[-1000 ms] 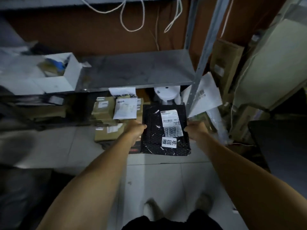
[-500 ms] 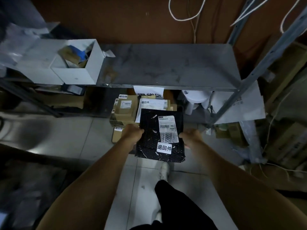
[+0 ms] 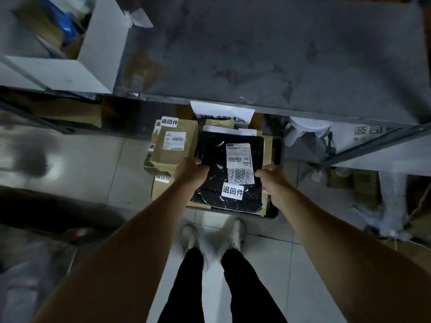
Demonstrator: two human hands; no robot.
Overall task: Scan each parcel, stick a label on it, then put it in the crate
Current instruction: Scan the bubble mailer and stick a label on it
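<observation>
A flat black parcel [image 3: 217, 183] with a white shipping label [image 3: 239, 163] and a white sticker [image 3: 232, 191] of printed characters is held level in both hands. My left hand [image 3: 191, 170] grips its left edge and my right hand [image 3: 272, 179] grips its right edge. The parcel hangs just over a dark crate [image 3: 274, 212] on the floor under the shelf. Brown cardboard parcels [image 3: 173, 145] with the same stickers lie in the crate at its left side. Most of the crate is hidden by the parcels.
A grey metal shelf [image 3: 268, 50] juts out above the crate. An open white box [image 3: 98, 50] stands on the shelf's left end. A white stool [image 3: 307, 131] and a shelf post [image 3: 373, 145] are to the right. My feet [image 3: 212, 236] stand on pale floor tiles.
I have stepped closer and leaned over the shelf. The black parcel, still held in both hands, has moved forward and down over the crate's parcels.
</observation>
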